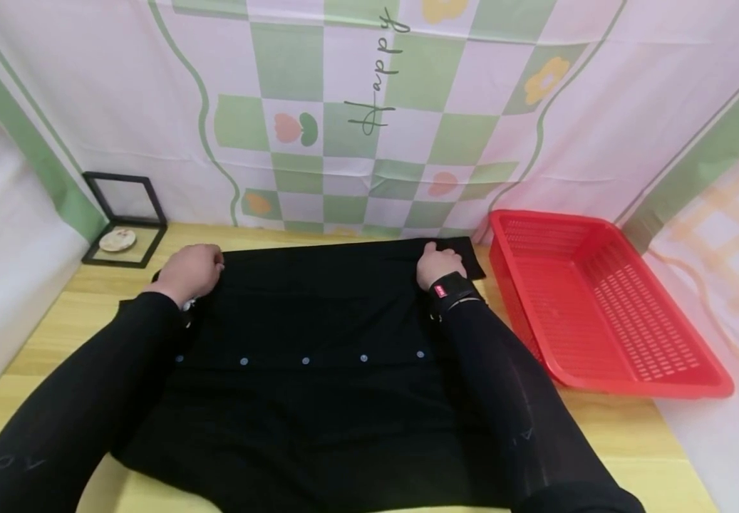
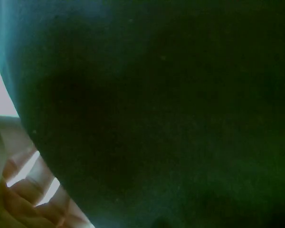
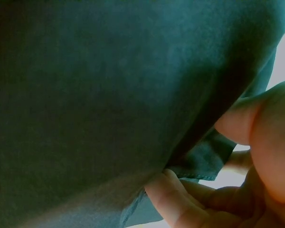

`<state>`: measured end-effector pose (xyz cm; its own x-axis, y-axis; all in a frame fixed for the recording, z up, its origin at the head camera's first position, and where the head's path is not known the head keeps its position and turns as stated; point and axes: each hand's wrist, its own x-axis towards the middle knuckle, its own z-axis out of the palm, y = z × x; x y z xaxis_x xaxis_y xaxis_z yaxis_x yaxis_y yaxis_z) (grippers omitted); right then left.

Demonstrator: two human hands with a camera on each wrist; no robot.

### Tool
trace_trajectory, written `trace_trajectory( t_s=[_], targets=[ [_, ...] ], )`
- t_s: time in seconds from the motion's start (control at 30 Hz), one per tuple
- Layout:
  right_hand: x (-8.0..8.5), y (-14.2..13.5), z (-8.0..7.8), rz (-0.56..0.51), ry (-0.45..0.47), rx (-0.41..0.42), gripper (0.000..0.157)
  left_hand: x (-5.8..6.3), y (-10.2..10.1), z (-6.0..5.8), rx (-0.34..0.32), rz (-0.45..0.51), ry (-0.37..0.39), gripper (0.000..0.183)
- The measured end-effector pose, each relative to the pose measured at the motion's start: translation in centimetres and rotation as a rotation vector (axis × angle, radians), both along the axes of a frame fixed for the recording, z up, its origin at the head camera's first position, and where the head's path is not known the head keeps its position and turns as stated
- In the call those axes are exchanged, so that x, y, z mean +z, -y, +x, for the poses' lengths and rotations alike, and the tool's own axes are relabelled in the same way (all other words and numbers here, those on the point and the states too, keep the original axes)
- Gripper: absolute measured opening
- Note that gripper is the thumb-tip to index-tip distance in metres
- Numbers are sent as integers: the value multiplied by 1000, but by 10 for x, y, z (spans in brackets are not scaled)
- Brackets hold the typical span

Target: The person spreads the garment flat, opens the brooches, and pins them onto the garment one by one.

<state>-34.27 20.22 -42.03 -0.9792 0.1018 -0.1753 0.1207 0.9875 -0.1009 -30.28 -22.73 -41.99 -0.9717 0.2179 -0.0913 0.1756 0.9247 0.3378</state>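
Note:
A black button-up shirt (image 1: pixel 318 306) is spread over the table, its row of pale buttons running left to right across the middle. At the far left edge my left hand (image 1: pixel 191 271) grips the cloth with curled fingers. My right hand (image 1: pixel 440 266) pinches the same far edge near its right end, where a sleeve-like flap sticks out beyond it. Dark fabric fills most of the left wrist view, with several bent fingers (image 2: pixel 31 190) showing past its border. In the right wrist view, thumb and fingers (image 3: pixel 173 197) hold a fold of the shirt close to a stitched hem.
A red plastic basket (image 1: pixel 539 342) stands right of the shirt. Behind the left hand, a black frame (image 1: pixel 151 206) stands folded open with a round pale object (image 1: pixel 117 240) on it. Light wood table (image 1: pixel 626 442) shows around the cloth. A checked curtain (image 1: pixel 350 128) hangs behind.

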Motion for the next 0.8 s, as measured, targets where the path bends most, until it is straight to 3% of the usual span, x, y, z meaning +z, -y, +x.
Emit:
trace_trajectory(
  t_s=[0.13, 0.23, 0.5, 0.7, 0.8],
  targets=[
    [0, 1, 1, -6, -3, 12, 55, -2, 1, -3, 40, 56, 13, 16],
    [-1, 2, 1, -12, 0, 13, 56, -3, -4, -8, 37, 71, 6, 22],
    [-5, -3, -5, 8, 8, -1, 58, -4, -40, -22, -76, 127, 69, 54],
    [-8, -4, -12, -1, 24, -11, 59, -1, -54, -24, -135, 146, 1, 19],
    [-9, -7, -13, -20, 15, -1, 56, -2, -54, -25, -134, 201, 14, 8]
  ],
)
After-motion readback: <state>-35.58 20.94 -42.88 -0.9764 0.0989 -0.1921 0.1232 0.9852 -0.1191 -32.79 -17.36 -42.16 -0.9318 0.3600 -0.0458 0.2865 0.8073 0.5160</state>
